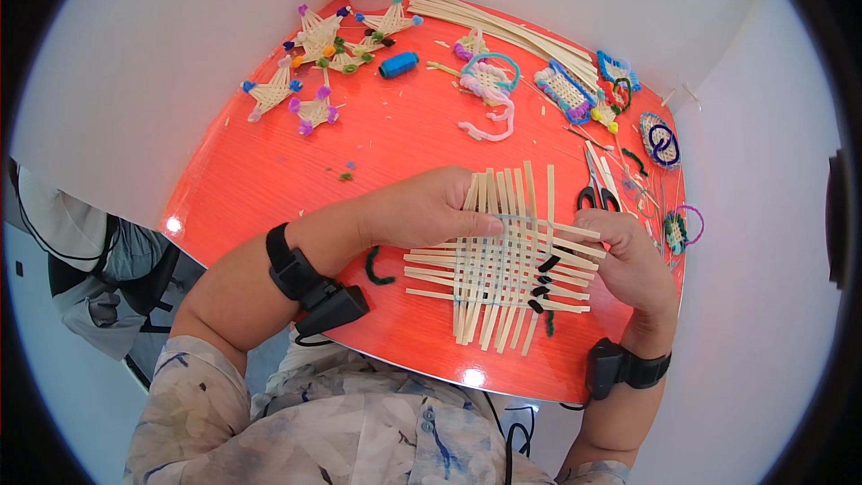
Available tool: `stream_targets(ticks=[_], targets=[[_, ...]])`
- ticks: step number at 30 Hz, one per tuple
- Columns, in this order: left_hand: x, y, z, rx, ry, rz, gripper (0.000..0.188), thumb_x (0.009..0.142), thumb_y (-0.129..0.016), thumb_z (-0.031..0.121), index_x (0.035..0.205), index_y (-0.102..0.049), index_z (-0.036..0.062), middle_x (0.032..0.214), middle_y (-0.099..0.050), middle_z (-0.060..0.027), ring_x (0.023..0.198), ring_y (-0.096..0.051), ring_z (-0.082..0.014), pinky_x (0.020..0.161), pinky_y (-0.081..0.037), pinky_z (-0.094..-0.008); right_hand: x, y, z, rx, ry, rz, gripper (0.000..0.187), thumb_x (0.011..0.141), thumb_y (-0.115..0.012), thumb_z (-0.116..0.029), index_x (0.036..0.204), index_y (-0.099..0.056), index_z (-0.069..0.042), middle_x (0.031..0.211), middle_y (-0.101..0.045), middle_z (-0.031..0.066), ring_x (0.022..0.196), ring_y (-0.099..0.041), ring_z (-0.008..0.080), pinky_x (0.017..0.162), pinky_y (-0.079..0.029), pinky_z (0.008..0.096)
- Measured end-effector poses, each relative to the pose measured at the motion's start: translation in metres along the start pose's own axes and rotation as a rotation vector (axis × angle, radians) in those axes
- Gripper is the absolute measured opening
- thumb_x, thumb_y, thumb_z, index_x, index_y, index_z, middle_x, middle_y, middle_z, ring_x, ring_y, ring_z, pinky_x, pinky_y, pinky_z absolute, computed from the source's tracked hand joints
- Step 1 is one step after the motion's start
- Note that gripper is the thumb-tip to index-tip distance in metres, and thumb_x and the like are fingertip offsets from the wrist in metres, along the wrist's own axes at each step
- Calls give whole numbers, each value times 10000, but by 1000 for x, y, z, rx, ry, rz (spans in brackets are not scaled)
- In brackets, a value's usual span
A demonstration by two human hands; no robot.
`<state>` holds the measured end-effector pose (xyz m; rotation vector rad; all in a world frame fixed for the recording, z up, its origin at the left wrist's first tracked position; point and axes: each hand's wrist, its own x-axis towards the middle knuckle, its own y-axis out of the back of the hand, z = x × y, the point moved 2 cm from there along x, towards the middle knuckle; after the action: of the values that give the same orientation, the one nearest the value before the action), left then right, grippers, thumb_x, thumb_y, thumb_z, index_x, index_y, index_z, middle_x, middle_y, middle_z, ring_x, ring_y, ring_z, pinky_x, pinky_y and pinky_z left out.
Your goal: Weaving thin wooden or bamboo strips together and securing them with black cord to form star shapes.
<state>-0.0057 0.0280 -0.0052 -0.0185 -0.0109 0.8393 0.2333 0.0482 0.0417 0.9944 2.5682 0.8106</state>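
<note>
A square mat woven from pale flat strips [489,274] is held up over the near part of the red table, its loose strip ends sticking out on all sides. At its upper left edge my left hand [431,207] is closed, with the thumb lying on top of the weave. My right hand [636,256] is closed at the ends of the strips on the right side, its fingertips partly hidden. Short black fuzzy pieces [548,263] are threaded in a column along the mat's right part. A thin pale-blue line runs round the woven area.
Black-handled scissors [596,190] lie beyond my right hand. Star-shaped woven pieces [319,36] and a blue spool [399,65] are at the far left. Loose strips [503,25] lie along the back edge. Small woven pieces with fuzzy trim [566,90] line the right. A dark green fuzzy stem [377,268] rests near my left forearm.
</note>
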Motion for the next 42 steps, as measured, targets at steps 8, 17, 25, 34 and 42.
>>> stream_targets(ticks=[8,17,25,34,42], targets=[[-1,0,1,-7,19,-6,240,952,-544,154,1128,-598,0,997,-644,-33,901,-593,-98,801,-493,-275,3,-7,0,240,-90,6,161,887,-559,-17,1003,-666,15,838,-666,46,762,-573,96,707,-456,252],[-1,-1,1,-76,-23,-23,229,950,-528,118,1135,-594,0,979,-656,-30,882,-605,-93,793,-502,-273,7,-13,10,388,-136,-57,171,923,-561,-97,1004,-673,4,824,-667,12,754,-566,63,696,-459,227],[-2,-1,3,-80,-1,-20,241,948,-528,109,1156,-586,0,1013,-653,-35,907,-605,-95,807,-501,-275,8,-14,11,506,-162,-51,179,940,-553,-129,971,-674,-1,807,-653,-13,730,-556,40,664,-457,219],[-1,1,1,-50,-15,-18,234,949,-524,112,1142,-591,-2,1000,-657,-34,891,-610,-95,791,-507,-278,9,-16,12,545,-161,-46,190,948,-554,-153,960,-674,-6,798,-641,-20,731,-544,33,655,-443,210],[-2,-2,3,-94,-11,-19,225,950,-526,116,1129,-595,-2,990,-661,-35,887,-615,-97,790,-510,-276,8,-13,13,480,-178,-123,192,934,-579,-161,997,-665,-1,824,-621,-20,730,-525,35,629,-420,209]])
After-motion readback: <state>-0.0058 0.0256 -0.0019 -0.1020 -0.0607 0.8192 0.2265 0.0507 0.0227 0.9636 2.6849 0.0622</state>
